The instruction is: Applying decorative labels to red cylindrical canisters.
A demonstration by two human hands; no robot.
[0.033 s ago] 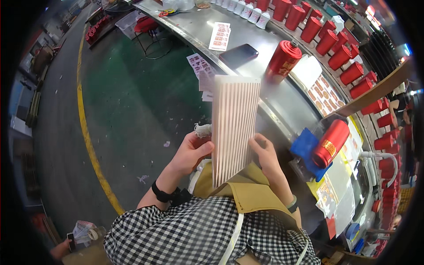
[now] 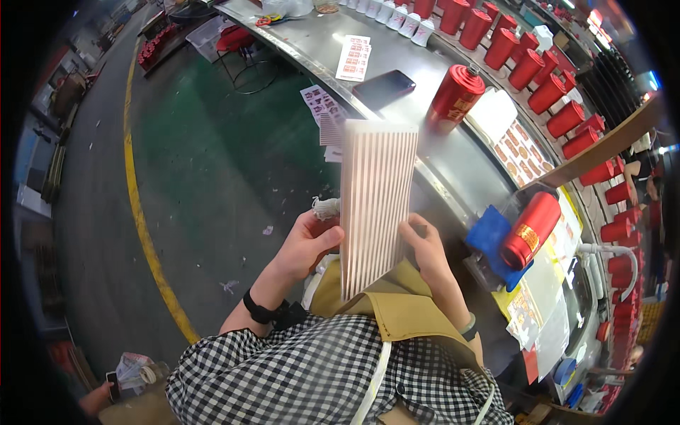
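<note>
Upright in front of my chest stands a sheet with pale pink and white stripes (image 2: 377,205), perhaps a thin stack of sheets. My left hand (image 2: 309,243) grips its left edge, thumb in front and the other fingers partly hidden behind. A whitish, ridged, cloth-like bit (image 2: 326,208) shows at those fingertips; I cannot tell what it is. On the opposite edge, my right hand (image 2: 423,248) pinches the sheet between thumb and curled fingers. Beyond it, a red bottle (image 2: 455,99) with gold lettering stands on the metal table, beside a dark phone (image 2: 384,89).
The metal table (image 2: 312,42) runs along my right, bearing printed sticker sheets (image 2: 353,58) and scissors (image 2: 268,20). Another red bottle (image 2: 531,230) lies on a blue cloth (image 2: 492,241). Rows of red bottles (image 2: 526,69) line the far side. A red stool (image 2: 235,40) stands on the floor.
</note>
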